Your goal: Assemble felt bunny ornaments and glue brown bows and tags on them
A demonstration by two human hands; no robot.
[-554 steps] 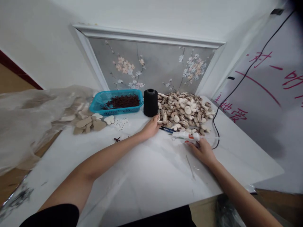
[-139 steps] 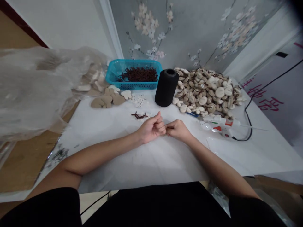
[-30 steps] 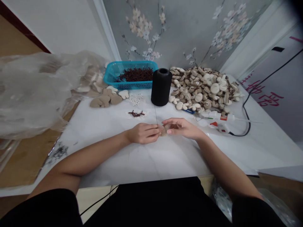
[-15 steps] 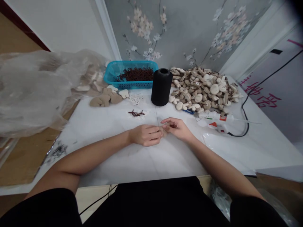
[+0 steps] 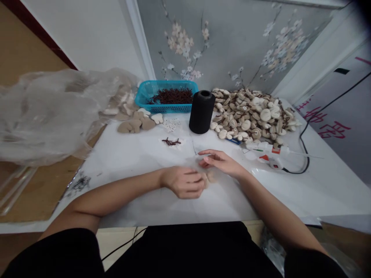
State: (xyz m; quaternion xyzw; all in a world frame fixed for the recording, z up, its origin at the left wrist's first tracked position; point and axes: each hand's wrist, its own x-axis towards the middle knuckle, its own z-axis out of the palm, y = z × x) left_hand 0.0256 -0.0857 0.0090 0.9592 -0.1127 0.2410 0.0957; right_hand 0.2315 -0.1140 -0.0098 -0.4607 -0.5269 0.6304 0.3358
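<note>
My left hand [image 5: 187, 182] is closed, its fingers curled round the edge of a small beige padded fabric piece [image 5: 211, 177], which is blurred and partly covered. Just above and to the right of it is my right hand [image 5: 218, 161]. Its index finger stretches forward while the thumb and other fingers bend together; whatever is between them is too small to make out. A thin dark line, perhaps thread [image 5: 194, 146], shows by its fingertips. Several dark brown cord pieces [image 5: 171, 142] lie ahead of my hands, with small white labels [image 5: 171, 124] beyond.
At the back stand a blue basket [image 5: 139, 101] of brown cords and a black thread cone [image 5: 202, 114]. Finished-looking padded pieces [image 5: 249, 116] form a heap at right, near a glue gun [image 5: 275, 163] with its cable. Beige cutouts [image 5: 135, 125] and a plastic bag [image 5: 52, 116] lie left.
My left hand has moved down and slightly right, away from my right fingertips, and more of the beige piece shows. The view has shifted slightly.
</note>
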